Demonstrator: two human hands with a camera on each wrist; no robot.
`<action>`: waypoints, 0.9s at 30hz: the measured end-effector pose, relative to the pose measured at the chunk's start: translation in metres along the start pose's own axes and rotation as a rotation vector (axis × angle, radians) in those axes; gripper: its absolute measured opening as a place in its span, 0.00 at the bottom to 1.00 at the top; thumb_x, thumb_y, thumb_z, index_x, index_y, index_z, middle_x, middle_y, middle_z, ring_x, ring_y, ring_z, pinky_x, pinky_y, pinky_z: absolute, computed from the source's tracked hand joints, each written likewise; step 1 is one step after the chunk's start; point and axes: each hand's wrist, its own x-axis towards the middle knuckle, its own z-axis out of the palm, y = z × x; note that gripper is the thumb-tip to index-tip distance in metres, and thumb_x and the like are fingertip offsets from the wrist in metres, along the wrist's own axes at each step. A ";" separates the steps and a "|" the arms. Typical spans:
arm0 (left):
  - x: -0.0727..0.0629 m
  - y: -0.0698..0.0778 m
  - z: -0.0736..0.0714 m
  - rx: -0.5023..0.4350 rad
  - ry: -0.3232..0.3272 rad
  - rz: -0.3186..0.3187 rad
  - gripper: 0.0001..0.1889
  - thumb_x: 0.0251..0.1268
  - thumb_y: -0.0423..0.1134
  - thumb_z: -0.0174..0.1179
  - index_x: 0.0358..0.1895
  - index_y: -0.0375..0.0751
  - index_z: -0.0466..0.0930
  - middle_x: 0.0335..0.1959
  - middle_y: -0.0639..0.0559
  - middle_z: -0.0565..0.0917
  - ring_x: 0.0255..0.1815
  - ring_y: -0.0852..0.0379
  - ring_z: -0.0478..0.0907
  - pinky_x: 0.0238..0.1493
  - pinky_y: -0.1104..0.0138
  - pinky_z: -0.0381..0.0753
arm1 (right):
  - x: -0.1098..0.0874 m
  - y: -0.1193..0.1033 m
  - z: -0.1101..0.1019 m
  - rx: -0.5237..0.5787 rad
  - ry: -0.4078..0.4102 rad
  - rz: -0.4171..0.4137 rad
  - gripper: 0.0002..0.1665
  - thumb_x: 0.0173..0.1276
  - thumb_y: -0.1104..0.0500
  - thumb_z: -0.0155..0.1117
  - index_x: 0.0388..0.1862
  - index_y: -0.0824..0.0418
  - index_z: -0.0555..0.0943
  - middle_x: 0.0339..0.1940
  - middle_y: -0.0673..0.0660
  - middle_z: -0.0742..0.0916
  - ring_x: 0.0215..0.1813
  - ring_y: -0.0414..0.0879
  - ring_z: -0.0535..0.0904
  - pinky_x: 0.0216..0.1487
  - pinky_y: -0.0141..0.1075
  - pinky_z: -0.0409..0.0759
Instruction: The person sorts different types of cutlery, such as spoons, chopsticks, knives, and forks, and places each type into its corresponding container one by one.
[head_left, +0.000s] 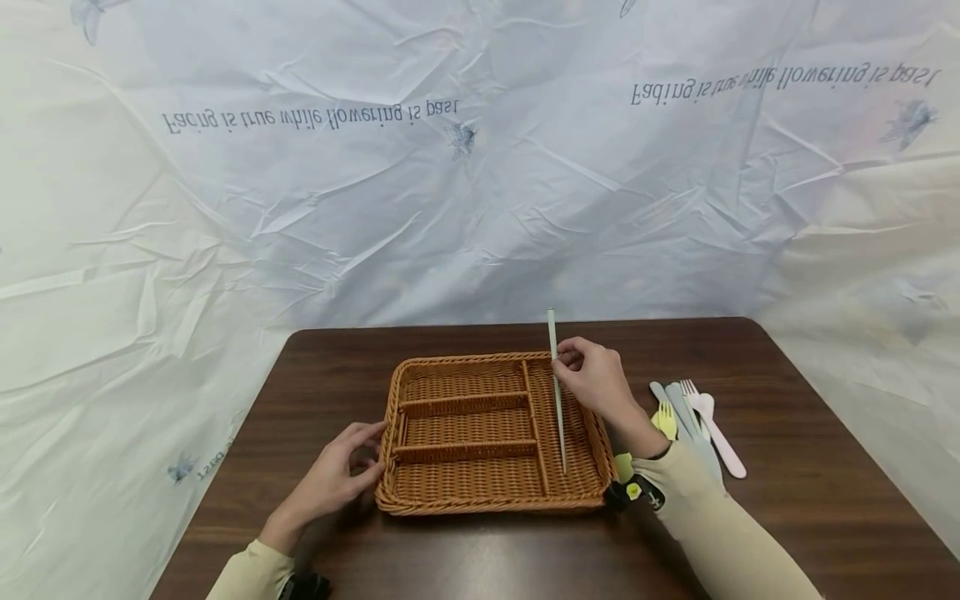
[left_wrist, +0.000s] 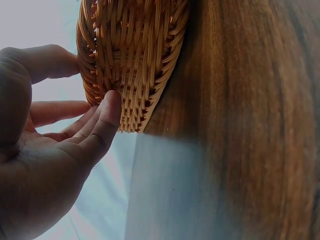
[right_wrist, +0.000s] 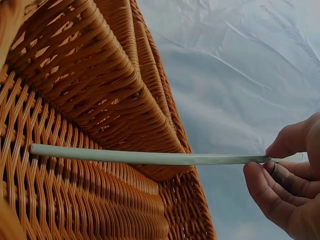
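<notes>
A brown wicker basket (head_left: 470, 504) with dividers stands on the dark wooden table. My right hand (head_left: 600, 382) pinches a pale green chopstick (head_left: 559, 408) near its upper part, over the long right-hand compartment. In the right wrist view the chopstick (right_wrist: 125, 156) slants down into that compartment, its lower end close to the woven floor (right_wrist: 40, 190). At the basket's left end, my left hand (head_left: 341, 471) touches the outer wall. Its fingers (left_wrist: 102, 125) lie fairly straight against the weave in the left wrist view.
Right of the basket lies a loose pile of plastic cutlery: a yellow fork (head_left: 665, 419), grey pieces (head_left: 681, 408) and a pale pink piece (head_left: 723, 442), partly behind the right sleeve (head_left: 690, 475). A white printed sheet (head_left: 480, 208) hangs behind the table (head_left: 330, 367).
</notes>
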 end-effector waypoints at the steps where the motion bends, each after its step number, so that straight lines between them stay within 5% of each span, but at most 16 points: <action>1: 0.000 0.000 0.000 -0.001 -0.001 0.000 0.31 0.61 0.26 0.64 0.68 0.31 0.68 0.54 0.42 0.75 0.47 0.55 0.77 0.39 0.70 0.81 | 0.000 0.000 0.001 0.000 -0.002 0.000 0.13 0.69 0.57 0.62 0.48 0.62 0.82 0.35 0.56 0.87 0.35 0.47 0.84 0.34 0.40 0.81; 27: 0.003 0.000 -0.004 -0.030 -0.021 -0.013 0.31 0.62 0.28 0.64 0.69 0.32 0.67 0.55 0.42 0.74 0.49 0.50 0.77 0.39 0.69 0.81 | 0.002 -0.005 0.011 0.005 -0.126 0.062 0.21 0.69 0.52 0.64 0.54 0.65 0.81 0.38 0.56 0.88 0.31 0.42 0.84 0.30 0.37 0.80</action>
